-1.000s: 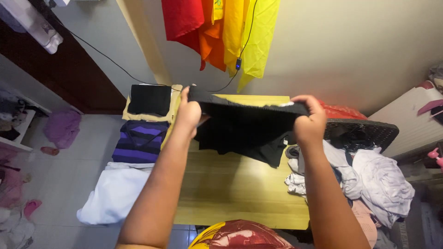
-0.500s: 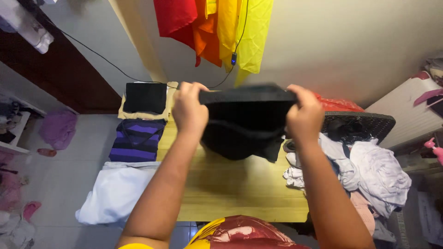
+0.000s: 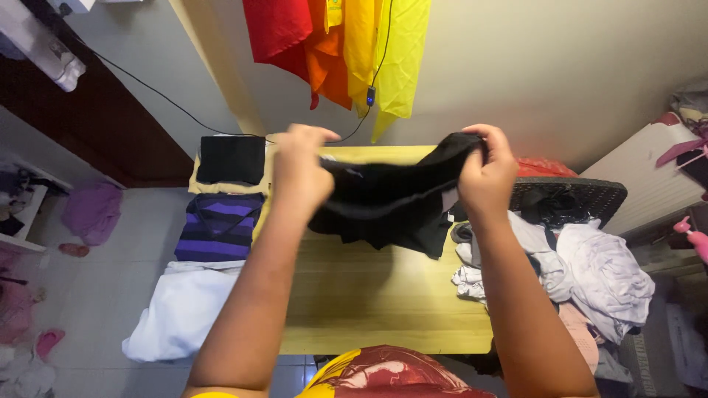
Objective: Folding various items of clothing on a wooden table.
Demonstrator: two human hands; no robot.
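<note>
Both hands, left hand and right hand, grip a black garment mid-fold above the tabletop; next it likely needs laying flat

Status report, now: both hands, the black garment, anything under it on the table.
Left hand and right hand both gripping black garment, held up above wooden table. Table bare beneath it; unfolded laundry pile at right edge.

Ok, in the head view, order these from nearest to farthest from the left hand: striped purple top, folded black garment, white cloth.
From the left hand:
1. Folded black garment, just to its left.
2. Striped purple top, below that.
3. White cloth, lowest, at the table's left edge.
</note>
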